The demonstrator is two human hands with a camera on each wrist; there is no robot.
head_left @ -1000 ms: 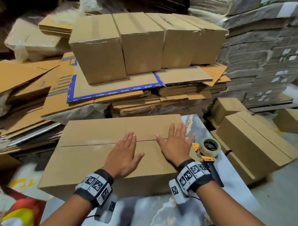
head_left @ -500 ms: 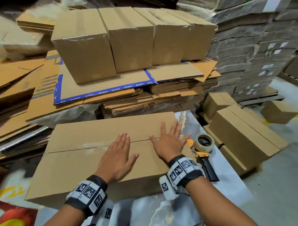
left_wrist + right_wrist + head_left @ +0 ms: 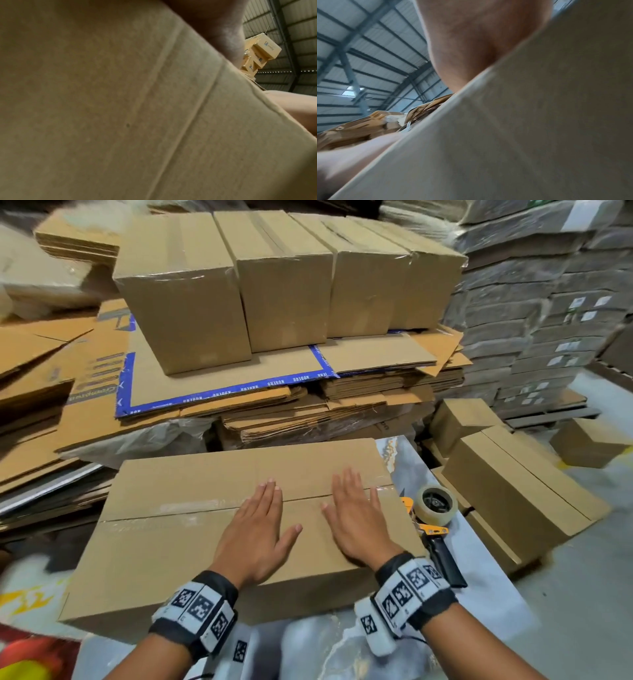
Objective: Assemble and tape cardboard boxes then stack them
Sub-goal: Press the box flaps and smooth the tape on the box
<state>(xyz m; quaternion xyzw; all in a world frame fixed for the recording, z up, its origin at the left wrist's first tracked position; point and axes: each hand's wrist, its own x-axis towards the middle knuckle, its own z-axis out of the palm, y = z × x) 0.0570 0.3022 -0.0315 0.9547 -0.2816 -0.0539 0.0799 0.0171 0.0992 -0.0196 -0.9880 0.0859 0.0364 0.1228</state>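
Pressing down with both palms flat on the long brown cardboard box [image 3: 191, 539] – left hand [image 3: 255, 532] and right hand [image 3: 359, 522] side by side, fingers straight across the taped centre seam, gripping nothing. That box lies on the grey marble-pattern table [image 3: 479, 587], right in front of the person. Just beside its right end sits the orange-and-black tape dispenser [image 3: 435, 518] with its clear roll – touching the box or not, I can't tell. Four upright taped brown boxes [image 3: 284, 278] stand behind on flattened cardboard sheets [image 3: 239, 381].
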